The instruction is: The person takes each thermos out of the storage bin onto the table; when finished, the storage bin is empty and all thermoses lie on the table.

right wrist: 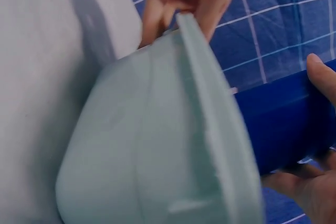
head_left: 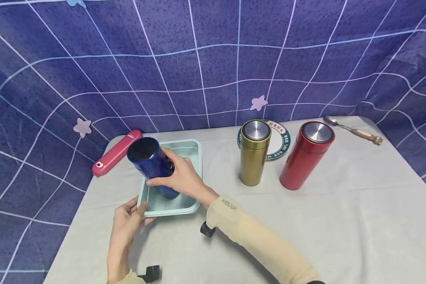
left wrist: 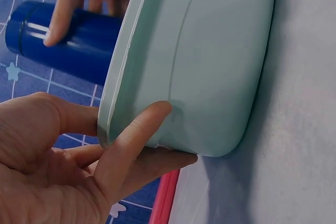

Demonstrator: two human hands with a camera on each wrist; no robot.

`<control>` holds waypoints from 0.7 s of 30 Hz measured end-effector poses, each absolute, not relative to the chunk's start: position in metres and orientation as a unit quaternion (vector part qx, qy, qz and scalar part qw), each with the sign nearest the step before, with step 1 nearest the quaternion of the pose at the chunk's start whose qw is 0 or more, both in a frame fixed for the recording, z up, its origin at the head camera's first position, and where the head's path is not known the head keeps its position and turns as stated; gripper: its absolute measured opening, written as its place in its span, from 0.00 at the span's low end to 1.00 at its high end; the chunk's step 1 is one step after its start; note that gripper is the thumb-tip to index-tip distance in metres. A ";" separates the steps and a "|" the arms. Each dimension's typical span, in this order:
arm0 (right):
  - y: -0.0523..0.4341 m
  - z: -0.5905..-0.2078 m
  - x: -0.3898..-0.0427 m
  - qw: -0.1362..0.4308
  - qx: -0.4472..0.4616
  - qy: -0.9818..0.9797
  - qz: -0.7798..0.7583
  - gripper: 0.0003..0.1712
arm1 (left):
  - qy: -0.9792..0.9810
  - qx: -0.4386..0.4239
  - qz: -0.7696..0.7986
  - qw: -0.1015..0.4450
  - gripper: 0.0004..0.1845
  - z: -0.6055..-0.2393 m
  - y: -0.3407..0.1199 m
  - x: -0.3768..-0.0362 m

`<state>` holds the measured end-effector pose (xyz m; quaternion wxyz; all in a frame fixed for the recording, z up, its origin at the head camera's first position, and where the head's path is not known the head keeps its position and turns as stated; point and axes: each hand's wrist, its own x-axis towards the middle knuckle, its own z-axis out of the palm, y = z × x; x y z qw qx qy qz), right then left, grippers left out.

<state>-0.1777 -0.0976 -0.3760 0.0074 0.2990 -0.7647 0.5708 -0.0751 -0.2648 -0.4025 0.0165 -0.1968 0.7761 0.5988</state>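
Blue flask [head_left: 152, 165], tilted in mint tray [head_left: 195, 152], gripped by right hand [head_left: 181, 177]; left hand [head_left: 127, 225] pinches rim. Flask could tip tray over.

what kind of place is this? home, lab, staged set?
Most likely a staged tabletop set, not a lived-in room. A purple grid-patterned backdrop cloth with stuck-on stars hangs behind, a plain grey tablecloth covers the table, and the gold flask and red flask stand spaced apart like props.

A gold flask [head_left: 255, 152], a red flask [head_left: 307, 155], a spoon [head_left: 351, 129] and a pink case [head_left: 116, 152] are seen on the table [head_left: 340, 221].
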 end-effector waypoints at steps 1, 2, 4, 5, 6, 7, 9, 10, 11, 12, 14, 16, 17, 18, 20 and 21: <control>-0.095 -0.374 -0.176 0.007 0.298 -0.760 0.577 0.48 | 0.775 -0.198 0.600 0.016 0.28 -0.403 -0.265 -0.075; -0.093 -0.373 -0.175 0.006 0.297 -0.754 0.586 0.48 | 0.773 -0.200 0.602 0.015 0.28 -0.403 -0.265 -0.075; -0.087 -0.368 -0.173 0.006 0.295 -0.743 0.601 0.47 | 0.770 -0.201 0.605 0.015 0.28 -0.404 -0.265 -0.075; -0.084 -0.365 -0.171 0.006 0.293 -0.740 0.606 0.46 | 0.768 -0.200 0.608 0.015 0.28 -0.404 -0.266 -0.075; -0.081 -0.363 -0.170 0.006 0.290 -0.736 0.611 0.46 | 0.766 -0.200 0.611 0.015 0.29 -0.404 -0.266 -0.075; -0.078 -0.360 -0.168 0.006 0.288 -0.732 0.617 0.45 | 0.764 -0.200 0.613 0.016 0.29 -0.405 -0.266 -0.075; -0.071 -0.353 -0.164 0.007 0.283 -0.728 0.625 0.44 | 0.762 -0.199 0.616 0.017 0.29 -0.405 -0.267 -0.074; -0.067 -0.350 -0.162 0.010 0.282 -0.726 0.628 0.43 | 0.759 -0.199 0.620 0.017 0.29 -0.405 -0.267 -0.074; -0.064 -0.347 -0.160 0.011 0.280 -0.723 0.631 0.42 | 0.759 -0.199 0.620 0.017 0.29 -0.405 -0.267 -0.074; -0.060 -0.343 -0.159 0.013 0.280 -0.719 0.636 0.41 | 0.759 -0.199 0.620 0.017 0.29 -0.405 -0.267 -0.074; -0.053 -0.336 -0.155 0.020 0.279 -0.712 0.644 0.39 | 0.759 -0.200 0.619 0.018 0.29 -0.405 -0.267 -0.074; -0.044 -0.328 -0.150 0.028 0.276 -0.709 0.649 0.39 | 0.761 -0.201 0.616 0.018 0.29 -0.405 -0.266 -0.074; -0.040 -0.325 -0.148 0.032 0.274 -0.708 0.649 0.39 | 0.764 -0.201 0.613 0.018 0.29 -0.405 -0.266 -0.074; -0.035 -0.321 -0.146 0.036 0.273 -0.709 0.649 0.40 | 0.767 -0.201 0.609 0.017 0.29 -0.405 -0.266 -0.075; -0.027 -0.314 -0.142 0.043 0.268 -0.713 0.646 0.40 | 0.768 -0.200 0.608 0.017 0.28 -0.405 -0.266 -0.075; -0.023 -0.310 -0.140 0.044 0.266 -0.714 0.646 0.41 | 0.770 -0.199 0.606 0.016 0.28 -0.405 -0.266 -0.075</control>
